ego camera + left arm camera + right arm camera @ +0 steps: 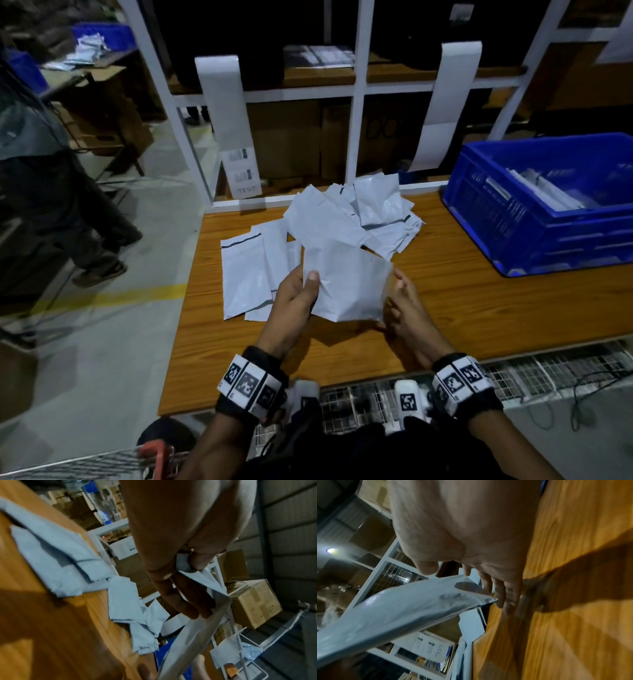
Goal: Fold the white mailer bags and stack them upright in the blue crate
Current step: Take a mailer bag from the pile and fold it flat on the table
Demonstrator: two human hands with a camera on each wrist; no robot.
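One white mailer bag held above the table; my left hand pinches its left edge, thumb on top; my right hand, fingers loosely spread, touches its right edge; blue crate lies far right, nearer that hand.

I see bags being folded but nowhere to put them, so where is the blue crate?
In the head view the crate sits on the far right of the table, right of the bag pile, with some bags already inside.
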